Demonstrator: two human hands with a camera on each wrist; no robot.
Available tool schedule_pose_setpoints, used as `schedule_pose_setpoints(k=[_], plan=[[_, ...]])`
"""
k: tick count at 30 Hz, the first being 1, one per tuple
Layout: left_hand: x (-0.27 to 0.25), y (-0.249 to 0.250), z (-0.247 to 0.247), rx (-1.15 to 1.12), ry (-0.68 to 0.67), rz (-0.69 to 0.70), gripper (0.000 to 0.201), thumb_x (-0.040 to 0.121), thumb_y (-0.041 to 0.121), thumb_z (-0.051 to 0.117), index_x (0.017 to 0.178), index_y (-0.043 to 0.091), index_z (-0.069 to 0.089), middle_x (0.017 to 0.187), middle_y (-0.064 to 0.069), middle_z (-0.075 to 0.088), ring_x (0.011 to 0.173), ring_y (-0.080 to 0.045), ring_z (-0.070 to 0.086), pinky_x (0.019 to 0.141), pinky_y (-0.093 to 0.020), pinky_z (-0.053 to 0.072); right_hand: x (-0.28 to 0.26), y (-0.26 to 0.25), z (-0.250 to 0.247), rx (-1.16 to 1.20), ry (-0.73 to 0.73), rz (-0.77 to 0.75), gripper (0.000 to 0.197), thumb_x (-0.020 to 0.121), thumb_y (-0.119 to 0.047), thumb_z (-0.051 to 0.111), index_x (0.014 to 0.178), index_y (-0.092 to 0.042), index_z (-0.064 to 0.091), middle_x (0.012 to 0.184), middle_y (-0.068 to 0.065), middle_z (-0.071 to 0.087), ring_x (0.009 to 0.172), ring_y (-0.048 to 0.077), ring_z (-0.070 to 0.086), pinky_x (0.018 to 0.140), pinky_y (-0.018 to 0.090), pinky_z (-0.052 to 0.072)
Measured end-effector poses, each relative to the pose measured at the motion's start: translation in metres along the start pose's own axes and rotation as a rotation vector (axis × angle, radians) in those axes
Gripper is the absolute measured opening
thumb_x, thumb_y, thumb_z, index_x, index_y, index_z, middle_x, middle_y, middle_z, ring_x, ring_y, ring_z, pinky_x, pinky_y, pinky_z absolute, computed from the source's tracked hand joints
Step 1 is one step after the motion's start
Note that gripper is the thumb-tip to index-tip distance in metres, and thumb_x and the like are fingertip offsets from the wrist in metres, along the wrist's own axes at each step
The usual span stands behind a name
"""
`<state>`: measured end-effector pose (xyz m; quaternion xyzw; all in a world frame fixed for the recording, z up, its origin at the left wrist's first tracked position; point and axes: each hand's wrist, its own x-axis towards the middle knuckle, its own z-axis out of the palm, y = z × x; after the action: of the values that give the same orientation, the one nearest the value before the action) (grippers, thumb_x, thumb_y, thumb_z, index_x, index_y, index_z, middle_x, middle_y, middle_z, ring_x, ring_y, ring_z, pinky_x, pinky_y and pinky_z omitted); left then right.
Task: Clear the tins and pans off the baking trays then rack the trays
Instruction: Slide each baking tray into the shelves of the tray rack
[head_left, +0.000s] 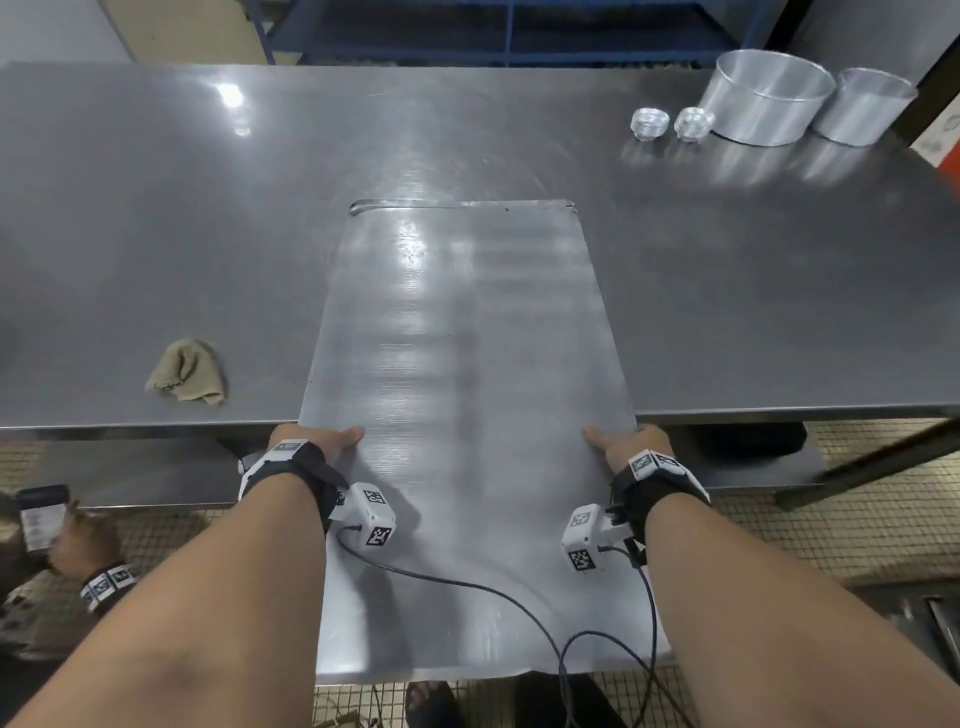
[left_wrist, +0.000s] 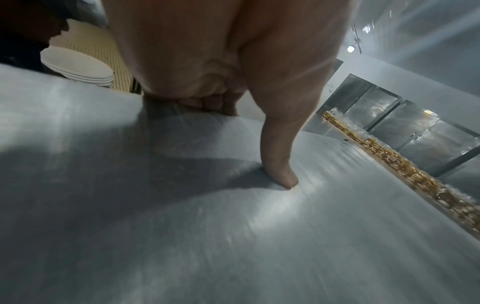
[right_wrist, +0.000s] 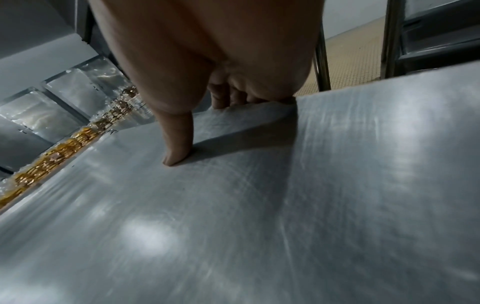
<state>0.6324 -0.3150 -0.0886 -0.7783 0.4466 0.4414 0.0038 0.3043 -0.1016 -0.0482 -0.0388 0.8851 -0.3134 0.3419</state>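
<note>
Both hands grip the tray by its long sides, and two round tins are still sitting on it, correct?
Not quite. The tray is bare; the head view shows both round tins on the table, far right. The left hand and right hand do grip its long sides.

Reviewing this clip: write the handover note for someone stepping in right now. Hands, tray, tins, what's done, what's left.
Left hand and right hand each grip a long edge of the baking tray, thumbs on top, fingers underneath. Tray is bare, half off the steel table.
Two round tins and two small moulds stand on the table's far right corner.
Done: tray cleared. Left: rack it.
</note>
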Motion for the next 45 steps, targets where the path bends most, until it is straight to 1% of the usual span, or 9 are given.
schedule_pose_setpoints(k=[8, 17, 22, 26, 29, 33, 35, 39, 45], plan=[[-0.075, 0.006, -0.004, 0.158, -0.062, 0.156, 0.064, 0.084, 0.046, 0.073, 0.125, -0.001, 0.057, 0.123, -0.019, 0.064, 0.111, -0.037, 0.064, 0.099, -0.04, 0.051, -0.016, 0.028, -0.007, 0.029, 0.011, 0.084, 0.076, 0.071, -0.038, 0.086, 0.13, -0.001, 0.055, 0.124, 0.019, 0.065, 0.109, 0.039, 0.063, 0.092, 0.039, 0.05], [-0.106, 0.015, 0.022, 0.067, -0.047, 0.155, 0.045, 0.068, 0.035, 0.089, 0.075, 0.005, 0.056, 0.074, -0.01, 0.065, 0.061, -0.025, 0.062, 0.08, -0.037, 0.054, -0.031, 0.071, -0.062, 0.113, 0.031, 0.173, 0.069, 0.074, -0.034, 0.085, 0.128, -0.003, 0.055, 0.119, 0.022, 0.063, 0.085, 0.035, 0.057, 0.077, 0.039, 0.045], [-0.141, 0.042, 0.056, 0.1, -0.064, 0.194, 0.053, 0.064, 0.044, 0.088, 0.069, 0.008, 0.05, 0.083, -0.012, 0.068, 0.085, -0.035, 0.071, 0.087, -0.043, 0.057, -0.027, 0.09, -0.105, 0.197, 0.099, 0.203, 0.058, 0.073, -0.03, 0.086, 0.118, -0.003, 0.061, 0.1, 0.015, 0.062, 0.087, 0.036, 0.061, 0.08, 0.039, 0.05], [-0.149, 0.067, 0.102, 0.177, -0.13, 0.262, 0.069, 0.047, 0.058, 0.088, 0.086, 0.006, 0.067, 0.091, -0.012, 0.071, 0.076, -0.031, 0.071, 0.081, -0.041, 0.059, -0.021, 0.104, -0.147, 0.236, 0.169, 0.24, 0.056, 0.07, -0.031, 0.088, 0.11, -0.001, 0.064, 0.11, 0.019, 0.068, 0.092, 0.036, 0.065, 0.085, 0.041, 0.054], [-0.191, 0.088, 0.122, 0.146, -0.126, 0.299, 0.056, 0.067, 0.045, 0.087, 0.092, 0.001, 0.062, 0.093, -0.009, 0.064, 0.079, -0.028, 0.061, 0.077, -0.032, 0.047, -0.017, 0.113, -0.179, 0.251, 0.22, 0.252, 0.051, 0.068, -0.035, 0.089, 0.093, 0.0, 0.063, 0.108, 0.017, 0.071, 0.091, 0.033, 0.067, 0.087, 0.041, 0.056], [-0.215, 0.116, 0.15, 0.096, -0.166, 0.372, 0.055, 0.066, 0.034, 0.091, 0.098, 0.0, 0.061, 0.1, -0.016, 0.068, 0.085, -0.033, 0.064, 0.081, -0.037, 0.05, -0.023, 0.133, -0.214, 0.278, 0.245, 0.282, 0.035, 0.084, -0.036, 0.077, 0.098, -0.006, 0.064, 0.116, 0.012, 0.065, 0.114, 0.031, 0.063, 0.09, 0.032, 0.051], [-0.228, 0.128, 0.16, 0.139, -0.187, 0.412, 0.055, 0.063, 0.031, 0.092, 0.097, 0.001, 0.061, 0.1, -0.017, 0.068, 0.085, -0.033, 0.064, 0.082, -0.037, 0.051, -0.03, 0.146, -0.227, 0.361, 0.273, 0.278, 0.045, 0.085, -0.027, 0.076, 0.122, -0.005, 0.064, 0.128, 0.014, 0.063, 0.12, 0.03, 0.06, 0.08, 0.029, 0.047], [-0.247, 0.152, 0.182, 0.167, -0.255, 0.526, 0.05, 0.066, 0.024, 0.091, 0.099, 0.001, 0.061, 0.09, -0.014, 0.061, 0.081, -0.03, 0.059, 0.083, -0.035, 0.048, -0.052, 0.168, -0.237, 0.462, 0.419, 0.372, 0.058, 0.077, -0.028, 0.084, 0.122, 0.0, 0.062, 0.122, 0.018, 0.066, 0.104, 0.034, 0.063, 0.08, 0.034, 0.046], [-0.281, 0.176, 0.197, 0.276, -0.374, 0.683, 0.041, 0.061, 0.026, 0.093, 0.066, 0.005, 0.057, 0.082, -0.009, 0.069, 0.069, -0.024, 0.064, 0.079, -0.035, 0.054, -0.1, 0.2, -0.23, 0.597, 0.592, 0.485, 0.053, 0.068, -0.03, 0.089, 0.106, 0.0, 0.069, 0.102, 0.016, 0.073, 0.093, 0.029, 0.07, 0.077, 0.031, 0.052]])
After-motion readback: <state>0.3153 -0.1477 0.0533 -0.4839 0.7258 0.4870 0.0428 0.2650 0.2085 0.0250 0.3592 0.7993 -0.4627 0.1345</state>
